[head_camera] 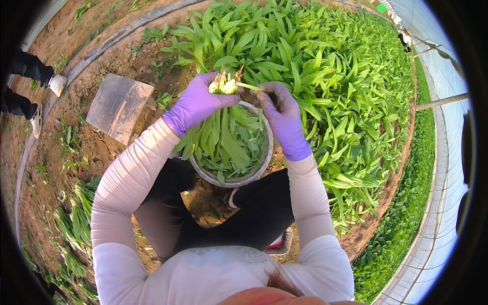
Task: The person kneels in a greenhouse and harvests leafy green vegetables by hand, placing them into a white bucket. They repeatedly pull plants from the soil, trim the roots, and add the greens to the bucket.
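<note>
My left hand, in a purple glove, grips a bunch of long-leaved greens. Pale cut stem ends with some brown bits stick up above the thumb, while the leaves hang down. Between thumb and fingers of my right hand, gloved in purple with dirt-darkened fingertips, is a pale green stalk that reaches across to the bunch. Below both hands stands a round bucket holding loose green leaves. The hanging leaves cover part of its rim and contents.
A dense bed of leafy greens grows ahead and right. Left of the bucket sits a low, worn stool. Bundled greens lie on soil at lower left. Another person's shoes show at far left. Plastic greenhouse sheeting borders the right.
</note>
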### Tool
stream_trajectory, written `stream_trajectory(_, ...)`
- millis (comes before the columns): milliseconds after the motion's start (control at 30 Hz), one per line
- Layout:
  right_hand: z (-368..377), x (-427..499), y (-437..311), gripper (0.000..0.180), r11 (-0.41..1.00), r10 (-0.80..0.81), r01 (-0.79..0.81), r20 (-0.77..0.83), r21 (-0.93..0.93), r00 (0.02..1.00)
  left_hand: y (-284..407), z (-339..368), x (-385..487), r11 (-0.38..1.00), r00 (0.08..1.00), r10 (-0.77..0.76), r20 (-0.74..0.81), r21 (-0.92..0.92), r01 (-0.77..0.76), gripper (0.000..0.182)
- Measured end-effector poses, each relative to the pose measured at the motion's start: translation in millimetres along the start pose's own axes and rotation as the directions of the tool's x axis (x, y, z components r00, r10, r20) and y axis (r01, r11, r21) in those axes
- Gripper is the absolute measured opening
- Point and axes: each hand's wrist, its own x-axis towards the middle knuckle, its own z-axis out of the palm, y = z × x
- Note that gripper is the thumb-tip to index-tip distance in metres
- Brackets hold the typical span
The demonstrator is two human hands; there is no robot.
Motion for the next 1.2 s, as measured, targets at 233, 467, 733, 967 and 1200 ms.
stream_trajectory(233,-38.8,45.3,63.7,0.039,0.803,-0.128,0.298,0.339,-0.516,0.932,-23.6,-21.4,8.3,0.696,0.982,0.091,0.168,0.694,-0.183,0.048)
stream_trajectory(467,47.7,109.2,327.8,0.024,0.745,0.211,0.239,0.56,-0.623,0.801,-12.1,-36.9,15.8,0.762,0.975,-0.093,0.203,0.644,-0.061,0.045)
stream_trajectory(733,78.5,270.9,481.7,0.025,-0.008,0.275,0.326,0.311,-0.945,0.91,-18.1,-66.5,54.2,0.743,0.962,-0.237,0.138,0.664,0.088,0.04)
stream_trajectory(967,85.6,298.1,497.6,0.034,-0.152,0.535,0.214,0.102,-0.965,0.838,-25.1,-70.4,77.9,0.746,0.938,-0.31,0.152,0.651,0.14,0.039)
stream_trajectory(1200,48.5,269.1,497.3,0.042,-0.173,0.558,0.091,-0.022,-0.981,0.829,-23.3,-67.9,76.0,0.752,0.952,-0.255,0.171,0.654,0.084,0.04)
